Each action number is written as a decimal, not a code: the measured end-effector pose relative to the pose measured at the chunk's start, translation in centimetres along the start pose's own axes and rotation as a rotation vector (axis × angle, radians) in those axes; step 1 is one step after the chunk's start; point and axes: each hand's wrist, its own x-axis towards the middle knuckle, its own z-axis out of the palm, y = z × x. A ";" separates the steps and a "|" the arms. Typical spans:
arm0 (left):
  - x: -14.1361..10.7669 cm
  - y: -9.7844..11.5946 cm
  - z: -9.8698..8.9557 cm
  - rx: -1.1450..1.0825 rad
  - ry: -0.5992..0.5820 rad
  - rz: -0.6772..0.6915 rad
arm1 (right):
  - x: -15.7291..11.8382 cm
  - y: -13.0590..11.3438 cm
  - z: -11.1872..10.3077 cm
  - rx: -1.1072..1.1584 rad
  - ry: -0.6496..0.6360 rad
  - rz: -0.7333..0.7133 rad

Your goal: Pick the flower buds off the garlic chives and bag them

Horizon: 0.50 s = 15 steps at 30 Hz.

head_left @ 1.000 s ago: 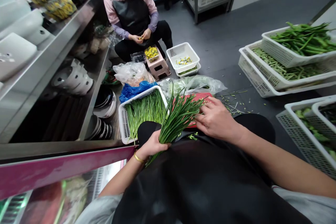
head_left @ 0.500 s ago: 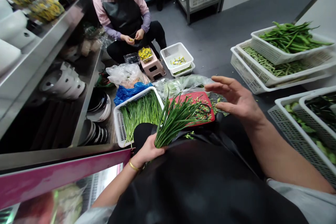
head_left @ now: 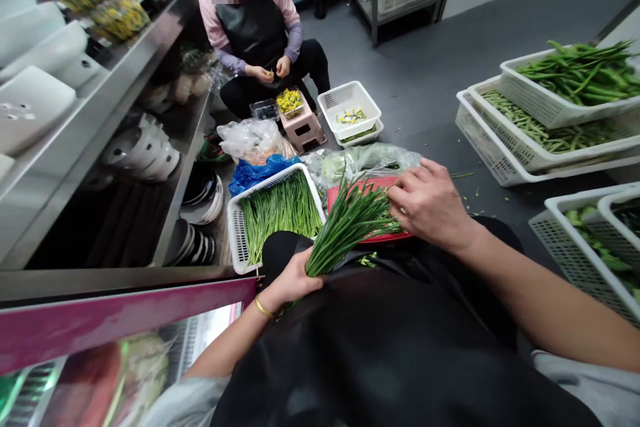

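My left hand (head_left: pixel 295 277) grips a bunch of green garlic chives (head_left: pixel 350 227) near its lower end, against my black apron (head_left: pixel 380 347). My right hand (head_left: pixel 430 203) is curled over the far tips of the bunch, above a red cutting board (head_left: pixel 367 190). Most of the board is hidden by the chives and my hand. To the left, a white plastic basket (head_left: pixel 235 233) holds a neat layer of more chives (head_left: pixel 280 217).
A seated co-worker (head_left: pixel 255 30) handles something small and yellow beside a pink stool (head_left: pixel 303 127) holding yellow flowers. White baskets of green beans (head_left: pixel 550 123) stand at right. A steel shelf (head_left: pixel 115 160) with bowls runs along the left, and plastic bags lie ahead.
My right hand has come down from open in the air and closed over the chive tips. The bunch has swung slightly right, and the view has shifted a little.
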 end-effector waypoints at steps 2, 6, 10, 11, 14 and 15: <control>0.1 0.2 0.1 0.015 -0.001 0.011 | 0.0 0.3 1.2 0.234 0.098 0.157; 0.1 0.6 0.1 0.075 -0.011 0.072 | 0.6 1.2 0.8 0.983 0.364 0.432; 0.0 0.8 0.0 0.104 -0.033 0.081 | 0.8 0.8 -3.0 1.081 0.184 0.222; 0.1 0.9 0.0 0.112 -0.039 0.073 | 0.9 0.3 -3.9 0.963 0.095 0.160; 0.1 1.1 0.0 0.130 -0.051 0.067 | 1.3 -1.1 -5.0 0.624 -0.060 0.057; 0.1 1.2 0.0 0.137 -0.054 0.070 | 1.5 -1.4 -5.0 0.568 -0.082 0.036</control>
